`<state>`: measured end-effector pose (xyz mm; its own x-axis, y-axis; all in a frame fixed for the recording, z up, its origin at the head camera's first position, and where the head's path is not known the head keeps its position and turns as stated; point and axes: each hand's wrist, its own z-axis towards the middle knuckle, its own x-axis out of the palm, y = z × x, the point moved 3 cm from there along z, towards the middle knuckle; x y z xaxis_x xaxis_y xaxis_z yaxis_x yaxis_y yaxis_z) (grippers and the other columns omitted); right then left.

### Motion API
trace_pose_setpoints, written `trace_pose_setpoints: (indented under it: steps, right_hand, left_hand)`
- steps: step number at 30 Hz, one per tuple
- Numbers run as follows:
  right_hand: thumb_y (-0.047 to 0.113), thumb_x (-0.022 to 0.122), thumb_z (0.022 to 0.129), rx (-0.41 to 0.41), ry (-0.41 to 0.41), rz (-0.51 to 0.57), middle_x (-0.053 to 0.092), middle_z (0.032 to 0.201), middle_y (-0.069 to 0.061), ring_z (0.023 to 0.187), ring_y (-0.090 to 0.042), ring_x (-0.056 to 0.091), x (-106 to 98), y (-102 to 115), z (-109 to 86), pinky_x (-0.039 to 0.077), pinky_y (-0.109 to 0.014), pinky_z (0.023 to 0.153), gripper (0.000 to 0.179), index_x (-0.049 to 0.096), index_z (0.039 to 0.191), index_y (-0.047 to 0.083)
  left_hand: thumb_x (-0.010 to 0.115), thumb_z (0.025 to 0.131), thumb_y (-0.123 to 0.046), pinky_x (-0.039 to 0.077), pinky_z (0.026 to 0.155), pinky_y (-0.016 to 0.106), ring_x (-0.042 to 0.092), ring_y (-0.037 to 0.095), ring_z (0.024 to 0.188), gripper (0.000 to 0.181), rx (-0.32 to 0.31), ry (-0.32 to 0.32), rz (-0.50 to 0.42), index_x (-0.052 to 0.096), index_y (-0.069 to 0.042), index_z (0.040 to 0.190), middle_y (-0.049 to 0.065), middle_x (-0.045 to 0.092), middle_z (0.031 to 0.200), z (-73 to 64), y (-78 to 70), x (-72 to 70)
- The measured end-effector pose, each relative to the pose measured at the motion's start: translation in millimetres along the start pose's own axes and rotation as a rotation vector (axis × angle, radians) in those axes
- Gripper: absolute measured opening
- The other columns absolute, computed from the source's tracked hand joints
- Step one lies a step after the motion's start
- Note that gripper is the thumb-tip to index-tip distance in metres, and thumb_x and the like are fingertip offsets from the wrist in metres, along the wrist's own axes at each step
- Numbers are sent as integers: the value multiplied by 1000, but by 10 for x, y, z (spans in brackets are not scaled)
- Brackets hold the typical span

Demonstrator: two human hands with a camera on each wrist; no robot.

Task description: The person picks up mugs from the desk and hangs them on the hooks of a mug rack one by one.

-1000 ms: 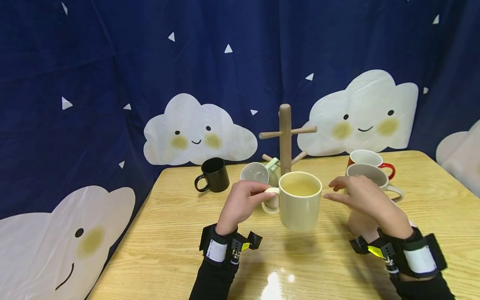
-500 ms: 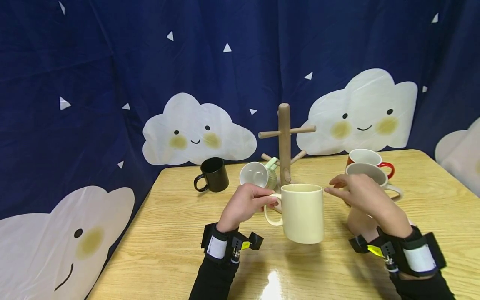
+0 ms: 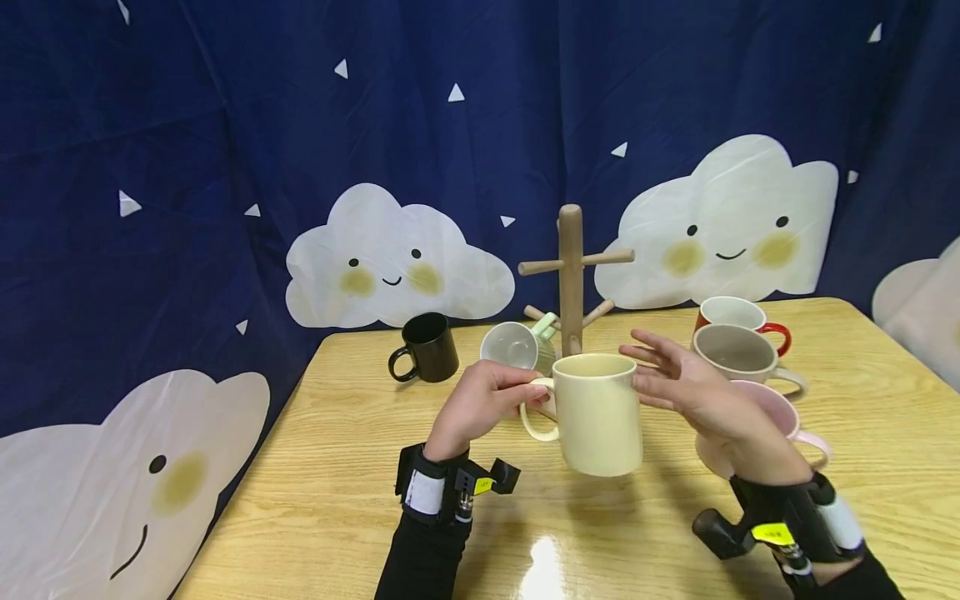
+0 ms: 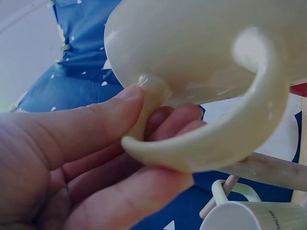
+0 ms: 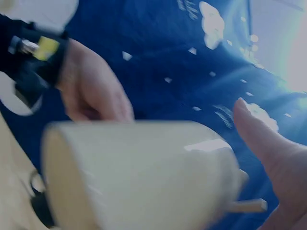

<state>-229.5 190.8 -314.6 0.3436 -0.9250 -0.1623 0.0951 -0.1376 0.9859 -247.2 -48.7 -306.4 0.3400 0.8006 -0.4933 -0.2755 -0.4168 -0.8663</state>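
Note:
My left hand (image 3: 483, 406) pinches the handle of a cream mug (image 3: 600, 421), thumb and fingers at the handle's upper part. The mug is upright above the table, in front of a wooden mug tree (image 3: 571, 283). In the left wrist view, the thumb lies against the handle (image 4: 230, 139). My right hand (image 3: 701, 392) is beside the mug's right side with its fingers spread, fingertips right at the wall in the head view. In the right wrist view, the right thumb (image 5: 268, 148) stands apart from the mug, which looks blurred. A pale green mug (image 3: 517, 346) is tilted at the tree, its handle overlapping a low peg.
To the left stands a black mug (image 3: 431, 348). A red mug (image 3: 720, 312), a grey-beige mug (image 3: 735, 350) and a pink mug (image 3: 776, 408) line up on the right of the wooden table (image 3: 337, 500). Behind hangs a dark blue curtain (image 3: 480, 50) with clouds.
The cream mug was lowered and tipped more level, then raised slightly, staying in my left hand. My right hand has spread its fingers and come left to the mug, uncovering the pink mug.

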Motion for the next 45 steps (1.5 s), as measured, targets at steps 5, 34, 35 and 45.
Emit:
trace_pose_setpoints:
  steps: [5, 34, 35, 45]
  right_hand:
    - [19, 66, 83, 15, -7, -2, 35, 136, -31, 109, -15, 48, 244, -11, 24, 44, -25, 85, 91, 2, 145, -2]
    - [10, 70, 77, 10, -348, 58, 54, 101, -3, 85, -7, 58, 409, -23, 42, 52, -30, 72, 61, 37, 128, 0]
    - [9, 70, 78, 6, -356, 67, 54, 100, 0, 85, -7, 58, 373, -13, 35, 52, -28, 72, 59, 37, 127, 2]
    - [7, 69, 79, -46, -423, 211, 53, 99, 5, 85, -5, 58, 159, -52, 87, 53, -24, 72, 46, 41, 114, 17]
  left_hand:
    - [63, 87, -21, 51, 67, 30, 56, 12, 77, 22, -27, -15, -27, 71, -8, 102, 10, 71, 90, 0, 6, -13]
    - [69, 82, -26, 50, 88, 31, 64, 16, 102, 43, -18, -91, -83, 61, -8, 120, 6, 68, 110, -5, 53, -136]
    - [69, 82, -25, 50, 89, 32, 64, 17, 103, 43, -12, -108, -98, 61, -7, 120, 7, 68, 109, -16, 63, -175]
    - [67, 84, -22, 48, 89, 34, 63, 14, 97, 31, -23, -197, -128, 66, -13, 114, 6, 70, 103, -128, 90, -421]
